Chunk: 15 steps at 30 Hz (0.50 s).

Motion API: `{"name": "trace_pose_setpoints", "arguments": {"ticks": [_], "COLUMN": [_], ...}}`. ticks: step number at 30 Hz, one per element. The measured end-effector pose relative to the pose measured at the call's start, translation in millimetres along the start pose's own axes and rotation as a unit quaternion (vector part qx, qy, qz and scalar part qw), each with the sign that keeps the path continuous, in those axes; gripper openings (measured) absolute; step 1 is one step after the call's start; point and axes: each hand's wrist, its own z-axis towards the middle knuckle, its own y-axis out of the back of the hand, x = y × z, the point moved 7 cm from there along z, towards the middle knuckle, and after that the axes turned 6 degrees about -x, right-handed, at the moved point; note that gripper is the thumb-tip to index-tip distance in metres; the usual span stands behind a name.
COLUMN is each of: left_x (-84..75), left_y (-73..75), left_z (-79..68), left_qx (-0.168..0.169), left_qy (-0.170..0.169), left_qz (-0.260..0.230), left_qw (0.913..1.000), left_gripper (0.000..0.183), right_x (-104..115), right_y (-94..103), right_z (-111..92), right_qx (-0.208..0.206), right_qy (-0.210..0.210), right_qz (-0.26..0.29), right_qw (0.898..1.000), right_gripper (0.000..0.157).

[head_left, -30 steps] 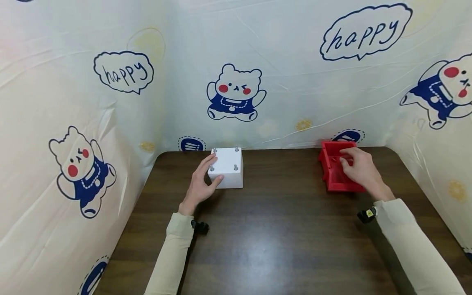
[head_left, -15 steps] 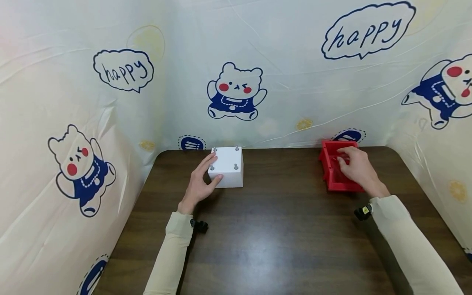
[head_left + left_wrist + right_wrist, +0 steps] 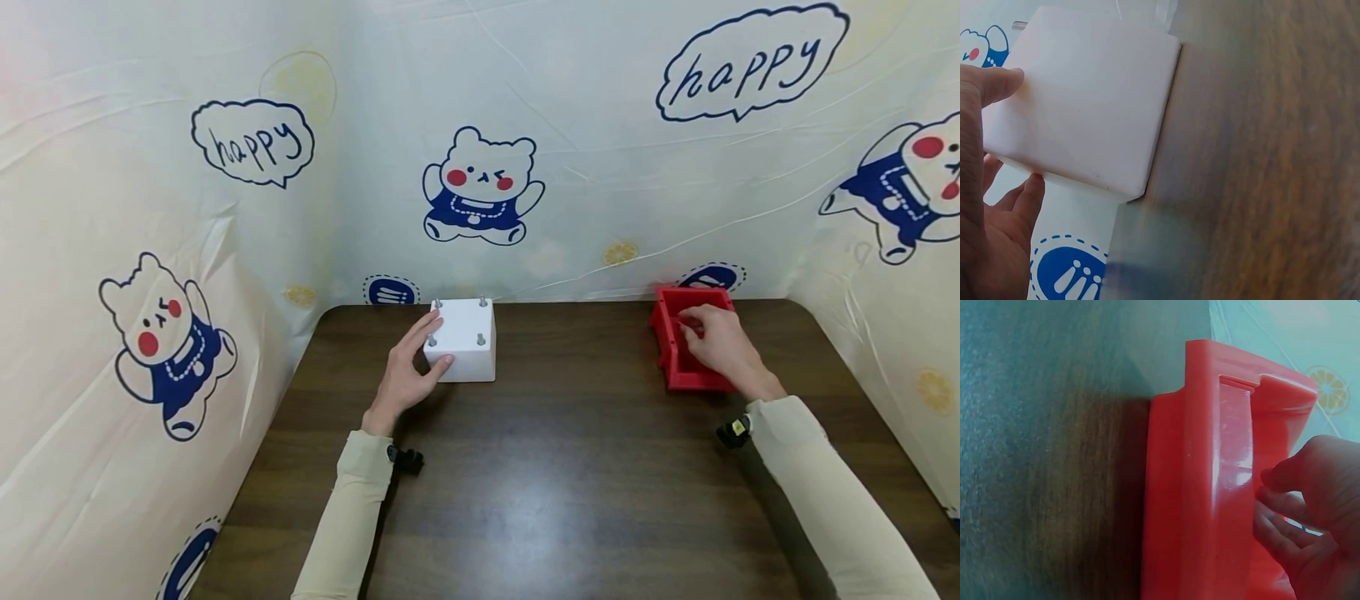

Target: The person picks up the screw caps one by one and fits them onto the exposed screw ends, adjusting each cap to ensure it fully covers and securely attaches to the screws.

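Observation:
On the left, a white box (image 3: 461, 342) stands on the table, with several grey metal bolts (image 3: 481, 339) sticking up from its top. My left hand (image 3: 405, 379) grips its near left corner, thumb on the front face and fingers along the left side. In the left wrist view the thumb presses on the white box (image 3: 1091, 100). My right hand (image 3: 723, 346) reaches into a red plastic bin (image 3: 697, 382), thumb and fingertips close together. The right wrist view has the right hand (image 3: 1313, 512) behind the wall of the red bin (image 3: 1200, 487); I cannot tell whether the fingertips pinch anything.
Both things stand near the back edge of a dark wooden table (image 3: 525, 467). A pale curtain (image 3: 570, 150) with printed bears and lettering hangs right behind them and along both sides. Small black cameras (image 3: 407, 459) sit on the wrists.
My right hand has shifted slightly left inside the red bin, its fingertips drawing closer to the left wall. The left hand and the white box have stayed in place.

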Motion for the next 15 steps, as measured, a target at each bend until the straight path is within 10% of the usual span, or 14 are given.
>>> {"name": "trace_pose_setpoints", "arguments": {"ticks": [15], "left_x": [0.4], "left_y": [1.3], "left_z": [0.8], "left_qx": [-0.004], "left_qy": [0.014], "left_qz": [-0.031], "left_qw": [0.9994], "left_gripper": [0.066], "right_x": [-5.0], "right_y": [-15.0], "right_z": [1.5], "right_qx": [0.012], "right_qy": [0.005], "right_qz": [-0.018], "right_qw": [1.0], "right_gripper": [0.042]}}
